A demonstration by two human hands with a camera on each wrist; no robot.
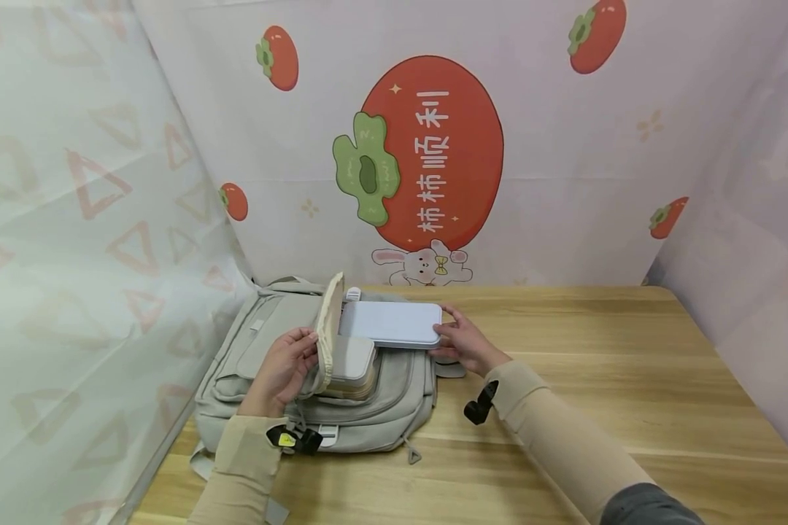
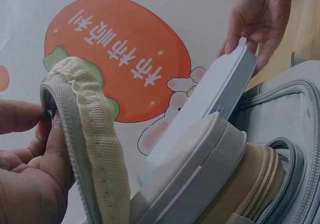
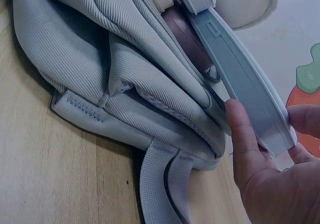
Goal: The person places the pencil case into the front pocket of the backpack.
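A grey backpack (image 1: pixel 394 394) lies on the table with its front pocket pulled open. My left hand (image 1: pixel 289 368) pinches the pocket's cream-trimmed edge (image 2: pixel 97 129) between thumb and fingers, holding it upright. My right hand (image 1: pixel 462 341) grips the end of a pale blue-white flat case (image 1: pixel 394 322), thumb on one face and fingers on the other. The case's far end reaches behind the raised pocket edge. Beside it in the pocket sit a white rounded case (image 2: pixel 200 159) and a tan zippered pouch (image 2: pixel 245 184). A dark brownish item (image 3: pixel 187 37) shows inside, partly hidden.
The wooden table (image 1: pixel 584 408) stretches to the right of the backpack. A printed cloth wall (image 1: pixel 565 219) stands behind, and another cloth (image 1: pixel 72 292) hangs close on the left. A backpack strap (image 3: pixel 162 184) trails on the table.
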